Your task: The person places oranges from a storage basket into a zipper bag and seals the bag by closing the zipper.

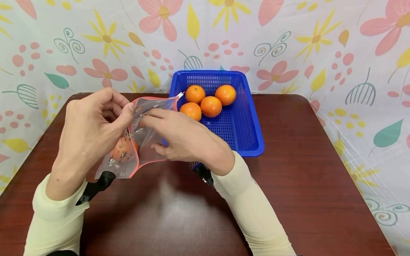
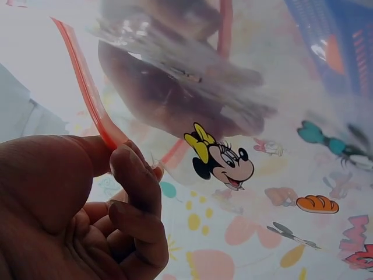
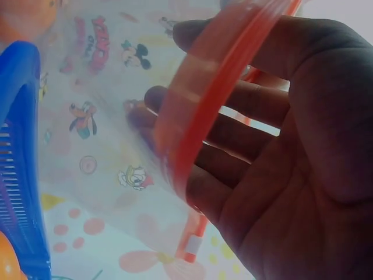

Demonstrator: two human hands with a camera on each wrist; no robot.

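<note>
A clear zip bag (image 1: pixel 145 151) with red edging and printed cartoon figures hangs at the left of the table, its mouth parted. Through its wall an orange (image 1: pixel 123 147) shows inside. My left hand (image 1: pixel 89 131) pinches the red zip edge (image 2: pixel 87 87) between thumb and fingers, the other fingers curled. My right hand (image 1: pixel 189 137) reaches into the bag's mouth with its fingers spread and loosely extended, as the right wrist view shows past the red rim (image 3: pixel 213 96). Nothing is seen in its grasp. The white zip slider (image 1: pixel 180 95) sits at the bag's far corner.
A blue plastic basket (image 1: pixel 256 142) stands behind the right hand at the back of the dark wooden table (image 1: pixel 294 177). Several oranges (image 1: pixel 211 106) lie in its far left part. A floral cloth (image 1: pixel 208 32) hangs behind the table.
</note>
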